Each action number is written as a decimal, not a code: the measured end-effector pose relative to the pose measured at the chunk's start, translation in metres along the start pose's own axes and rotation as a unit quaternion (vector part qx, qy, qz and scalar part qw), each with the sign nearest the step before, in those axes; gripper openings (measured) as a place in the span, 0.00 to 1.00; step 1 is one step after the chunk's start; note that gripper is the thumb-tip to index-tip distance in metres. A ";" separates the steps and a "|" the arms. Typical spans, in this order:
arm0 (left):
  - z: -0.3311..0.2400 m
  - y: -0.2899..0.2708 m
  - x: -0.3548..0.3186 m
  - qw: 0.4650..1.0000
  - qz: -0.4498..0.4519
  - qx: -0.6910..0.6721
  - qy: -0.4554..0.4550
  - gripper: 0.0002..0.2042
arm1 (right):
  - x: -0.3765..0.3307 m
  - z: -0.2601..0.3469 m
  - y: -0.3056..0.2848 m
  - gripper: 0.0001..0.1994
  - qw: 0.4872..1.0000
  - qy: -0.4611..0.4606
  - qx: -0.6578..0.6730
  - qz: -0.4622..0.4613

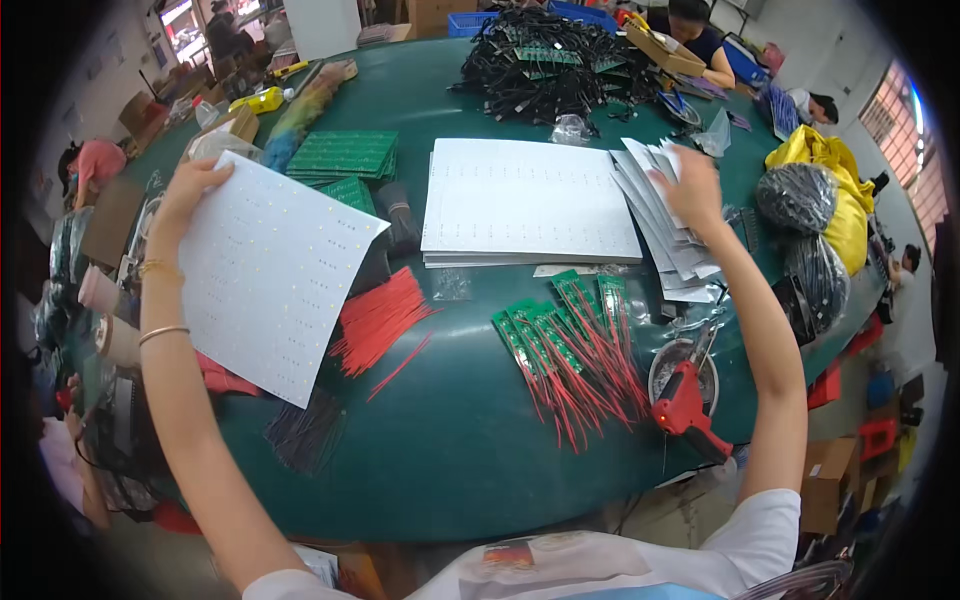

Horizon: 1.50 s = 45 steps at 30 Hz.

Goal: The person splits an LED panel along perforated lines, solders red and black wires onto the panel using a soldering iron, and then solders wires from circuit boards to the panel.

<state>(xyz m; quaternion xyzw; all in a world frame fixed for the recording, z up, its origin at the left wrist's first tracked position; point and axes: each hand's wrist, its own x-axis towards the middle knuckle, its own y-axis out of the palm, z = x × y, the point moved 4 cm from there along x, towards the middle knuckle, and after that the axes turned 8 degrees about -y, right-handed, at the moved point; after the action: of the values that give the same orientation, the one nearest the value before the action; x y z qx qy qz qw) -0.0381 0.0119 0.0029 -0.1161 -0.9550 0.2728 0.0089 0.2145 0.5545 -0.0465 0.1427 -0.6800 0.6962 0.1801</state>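
Note:
In my left hand (pixel 190 195) is the upper corner of a white panel (pixel 275 275), pinched between the fingers. Rows of small yellowish squares and dark marks cover the panel, which hangs tilted above the table's left side. My right hand (pixel 692 188), somewhat blurred, is over a fanned pile of white sheets (pixel 665 225). Its thumb and fingers are apart, touching or very near the sheets' upper edges. Between my hands lies a neat stack of similar white panels (pixel 530 200), with rows of small marks on the top one.
Green circuit boards with red wires (pixel 570 345) lie in front, beside a red glue gun (pixel 688 410) resting at a round dish. Red wires (pixel 385 320), dark wires (pixel 305 432) and green boards (pixel 345 153) lie left. A black cable heap (pixel 545 65) stands far back. Other people sit around.

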 end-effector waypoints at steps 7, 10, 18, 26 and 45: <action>0.051 0.022 0.052 0.992 -0.037 0.118 -0.016 0.16 | -0.012 0.119 0.070 0.30 0.962 -0.243 -0.015 0.126; 0.048 0.023 0.052 0.958 -0.134 0.250 0.048 0.19 | -0.013 0.119 0.083 0.26 0.934 -0.255 -0.052 0.246; 0.017 0.029 -0.011 0.953 -0.195 0.145 0.181 0.22 | -0.020 0.112 0.005 0.16 0.944 -0.270 -0.039 -0.185; -0.045 0.076 -0.089 0.891 0.222 -0.395 0.013 0.39 | -0.098 0.199 -0.126 0.09 0.819 -0.481 -0.061 -0.308; -0.056 0.148 -0.236 0.958 0.248 -0.133 0.055 0.08 | -0.197 0.240 -0.140 0.20 0.823 -0.560 0.094 -0.010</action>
<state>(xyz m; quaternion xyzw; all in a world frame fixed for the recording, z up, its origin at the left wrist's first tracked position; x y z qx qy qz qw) 0.2286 0.1096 -0.0157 -0.3641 -0.9219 0.1306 -0.0220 0.4417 0.3048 -0.0003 0.5315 -0.5933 0.5553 -0.2391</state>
